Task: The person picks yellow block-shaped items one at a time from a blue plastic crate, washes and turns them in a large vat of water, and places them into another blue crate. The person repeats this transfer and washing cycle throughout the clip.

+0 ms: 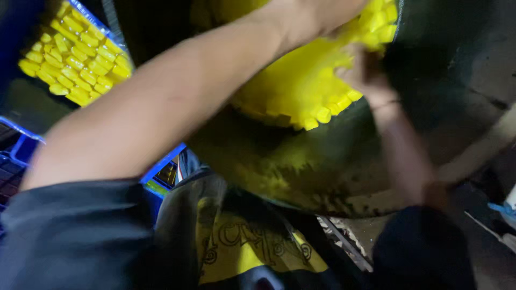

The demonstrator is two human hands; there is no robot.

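left hand: at 12 o'clock, top edge of view, forearm running in from 8 o'clock. Hand rests on/into the pile of yellow blocks; fingers cut off by the frame and blurred, so can't tell whether it has closed on anything.
right hand: at 1 o'clock, just below the left hand, motion-blurred. Fingers curled in against the pile edge, touching the blocks; whether it actually holds one, can't tell. Thin band on the wrist.
yellow blocks: heaped mass of small rectangular yellow pieces, 12 to 1 o'clock from frame centre, lying in the dark tub. Loose single pieces show along the lower rim of the heap, toward 5 o'clock of the pile.
dark tub: big round dark container, fills the upper right; inner wall smeared with yellow residue at 6 o'clock of the pile.
blue crate: at 10 o'clock, well apart from both hands, holding more yellow blocks stacked in neat rows.
second blue crate: at 9 o'clock, left edge, partly hidden behind the left sleeve; contents not readable.
sleeves: dark, left one at 8 o'clock, right one at 5 o'clock.
clothing: yellow-and-dark printed fabric at 6 o'clock, under the arms.
floor: grimy patch at 4 o'clock, detail too dark to make out.
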